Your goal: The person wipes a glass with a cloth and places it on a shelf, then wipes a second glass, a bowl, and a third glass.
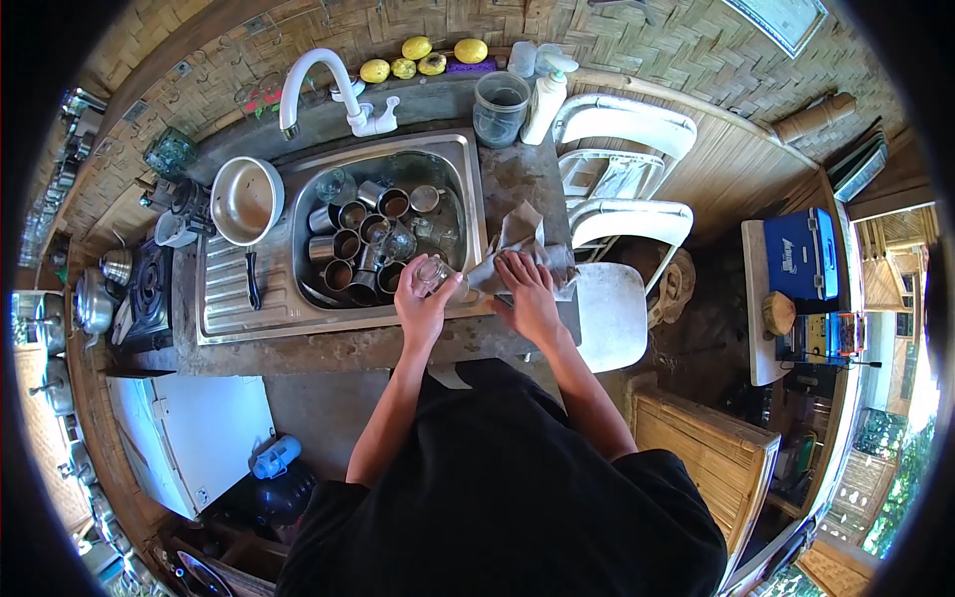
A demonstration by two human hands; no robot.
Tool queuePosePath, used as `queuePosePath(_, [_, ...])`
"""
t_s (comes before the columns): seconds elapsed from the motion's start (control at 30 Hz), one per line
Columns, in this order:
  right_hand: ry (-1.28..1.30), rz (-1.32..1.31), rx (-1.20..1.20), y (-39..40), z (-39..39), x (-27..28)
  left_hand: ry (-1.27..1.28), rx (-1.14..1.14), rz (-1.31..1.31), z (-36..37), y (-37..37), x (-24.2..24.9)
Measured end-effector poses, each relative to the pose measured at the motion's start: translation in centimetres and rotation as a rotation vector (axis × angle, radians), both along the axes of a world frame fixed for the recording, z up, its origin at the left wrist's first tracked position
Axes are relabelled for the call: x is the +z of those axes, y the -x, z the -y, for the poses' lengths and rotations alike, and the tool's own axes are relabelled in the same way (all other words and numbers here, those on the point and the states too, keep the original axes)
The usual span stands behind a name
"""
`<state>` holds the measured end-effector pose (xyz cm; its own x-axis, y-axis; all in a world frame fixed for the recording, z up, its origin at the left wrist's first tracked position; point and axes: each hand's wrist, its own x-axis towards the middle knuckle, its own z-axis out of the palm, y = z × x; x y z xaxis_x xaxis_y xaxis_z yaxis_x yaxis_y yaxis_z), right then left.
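Note:
My left hand (pixel 423 303) is closed around a small clear glass (pixel 432 274) at the front right edge of the sink. To its right, my right hand (pixel 529 297) rests with spread fingers on a crumpled grey-brown cloth (pixel 521 235) on the counter. Several metal cups (pixel 346 244) and a few clear glasses stand close together in the steel sink (pixel 468 164). A white faucet (pixel 323 62) arches above the sink's back edge.
A metal pot (pixel 247 201) and a black-handled knife (pixel 253 282) lie on the drainboard. Behind the sink are a dark container (pixel 500 109), a white bottle (pixel 545 106) and several yellow fruits (pixel 472 51). White folding chairs (pixel 612 308) stand right of the counter.

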<state>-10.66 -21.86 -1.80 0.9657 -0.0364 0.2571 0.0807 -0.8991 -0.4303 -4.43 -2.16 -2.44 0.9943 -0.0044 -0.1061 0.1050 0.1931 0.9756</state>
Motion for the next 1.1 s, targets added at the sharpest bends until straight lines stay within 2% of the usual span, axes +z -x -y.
queuePosePath(0.07, [-0.143, 0.006, -0.002, -0.6, 1.5, -1.8, 0.069, -0.02, -0.02, 0.0, -0.3, 0.0])
queuePosePath(0.1, [-0.256, 0.108, -0.087, -1.3, 1.7, -1.5, 0.121, -0.044, -0.042, -0.1, -0.3, -0.1])
queuePosePath(0.2, [-0.281, -0.145, -0.327, -2.4, 2.4, -0.4, 0.253, -0.054, -0.243, -0.5, -0.2, 0.3])
queuePosePath(0.23, [-0.423, 0.05, -0.347, -2.8, 2.1, -0.2, 0.291, -0.05, -0.335, -0.7, -0.2, 0.9])
queuePosePath(0.4, [-1.178, -0.052, -0.502, -2.0, -1.5, 0.2, 0.662, 0.09, -0.552, -1.4, -1.2, 0.5])
queuePosePath(0.47, [-1.505, -0.033, -0.529, -2.1, -4.1, -0.2, 0.699, 0.125, -0.583, -1.7, -1.2, 0.7])
queuePosePath(0.5, [-1.629, -0.134, -0.514, -1.9, -5.3, 2.1, 0.687, 0.115, -0.583, -1.8, -1.2, 1.0])
queuePosePath(0.63, [-1.08, -0.148, -0.231, -1.5, -9.1, 4.9, 0.672, 0.124, -0.497, -2.4, -1.3, 2.6])
queuePosePath(0.73, [-0.353, 0.253, 0.104, -1.4, -10.2, 7.4, 0.765, 0.03, -0.463, -3.2, -2.2, 3.6])
queuePosePath(0.77, [-0.339, 0.225, 0.158, -1.2, -10.7, 7.6, 0.759, -0.015, -0.478, -3.7, -2.4, 4.1])
queuePosePath(0.83, [-0.502, 0.218, 0.173, -1.4, -11.6, 8.6, 0.743, -0.037, -0.511, -4.2, -2.7, 5.8])
queuePosePath(0.93, [-0.675, 0.1, 0.169, -2.2, -12.9, 10.2, 0.696, -0.047, -0.39, -5.1, -2.7, 7.9])
queuePosePath(1.1, [-0.701, -0.044, 0.257, -3.0, -15.6, 11.7, 0.537, -0.008, -0.207, -8.6, -2.9, 11.2])
